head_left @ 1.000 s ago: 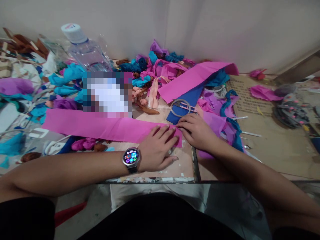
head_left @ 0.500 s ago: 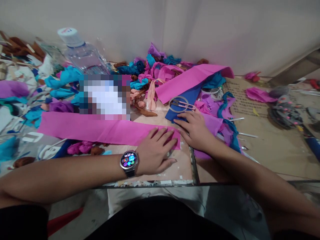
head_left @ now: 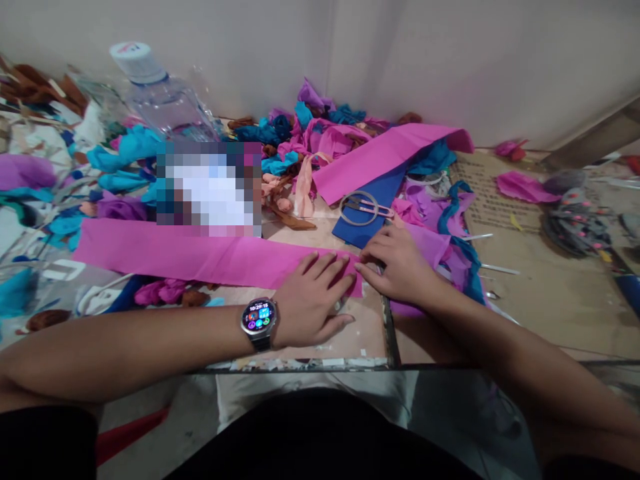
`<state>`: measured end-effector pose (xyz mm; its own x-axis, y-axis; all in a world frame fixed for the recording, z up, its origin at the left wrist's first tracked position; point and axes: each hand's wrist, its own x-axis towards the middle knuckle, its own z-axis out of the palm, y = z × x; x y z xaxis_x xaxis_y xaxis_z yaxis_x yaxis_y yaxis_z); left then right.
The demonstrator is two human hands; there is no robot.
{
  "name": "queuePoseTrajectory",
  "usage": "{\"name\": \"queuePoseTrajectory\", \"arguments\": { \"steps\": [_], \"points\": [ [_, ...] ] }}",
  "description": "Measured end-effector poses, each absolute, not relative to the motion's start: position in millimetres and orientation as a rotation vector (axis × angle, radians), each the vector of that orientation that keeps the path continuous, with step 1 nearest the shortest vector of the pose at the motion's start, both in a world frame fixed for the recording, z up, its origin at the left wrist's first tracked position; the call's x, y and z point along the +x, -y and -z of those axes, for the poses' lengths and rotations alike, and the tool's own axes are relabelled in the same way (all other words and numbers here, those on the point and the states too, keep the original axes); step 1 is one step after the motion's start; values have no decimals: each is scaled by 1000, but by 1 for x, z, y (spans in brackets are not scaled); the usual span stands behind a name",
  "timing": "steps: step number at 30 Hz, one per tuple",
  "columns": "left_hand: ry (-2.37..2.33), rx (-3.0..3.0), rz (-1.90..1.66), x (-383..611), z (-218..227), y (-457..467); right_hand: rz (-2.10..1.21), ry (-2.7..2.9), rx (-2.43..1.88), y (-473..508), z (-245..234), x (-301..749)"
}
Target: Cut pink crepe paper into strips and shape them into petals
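Note:
A long pink crepe paper strip [head_left: 200,260] lies across the table in front of me. My left hand [head_left: 313,300] rests flat near its right end, fingers spread, with a watch [head_left: 259,320] on the wrist. At the strip's right edge, my right hand [head_left: 400,263] has its fingers bent, with thumb and forefinger closed at the paper's edge. Just beyond that hand is a folded blue sheet [head_left: 357,233], on which lie a grey ring [head_left: 359,208] and a hair clip [head_left: 383,211]. A second pink strip [head_left: 380,160] partly covers the blue sheet.
Crumpled purple, teal and pink scraps [head_left: 320,137] heap along the wall. A clear bottle with a white cap [head_left: 137,63] stands at the back left, behind a blurred-out patch. On the right are cardboard [head_left: 505,280] and a dark round bundle [head_left: 573,223].
My right hand has drawn back from the blue sheet, its fingers curling in at the pink strip's right edge. My left hand stays flat on the strip. The view has shifted slightly.

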<state>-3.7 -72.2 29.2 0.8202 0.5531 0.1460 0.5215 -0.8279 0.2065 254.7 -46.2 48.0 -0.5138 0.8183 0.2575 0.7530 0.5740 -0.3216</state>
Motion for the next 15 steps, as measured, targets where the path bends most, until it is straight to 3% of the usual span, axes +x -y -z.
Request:
{"name": "queuePoseTrajectory", "arguments": {
  "steps": [15],
  "points": [
    [-862,2816,-302,-1,-28,72,-290,2376,-1182,44,-36,255]
  ]
}}
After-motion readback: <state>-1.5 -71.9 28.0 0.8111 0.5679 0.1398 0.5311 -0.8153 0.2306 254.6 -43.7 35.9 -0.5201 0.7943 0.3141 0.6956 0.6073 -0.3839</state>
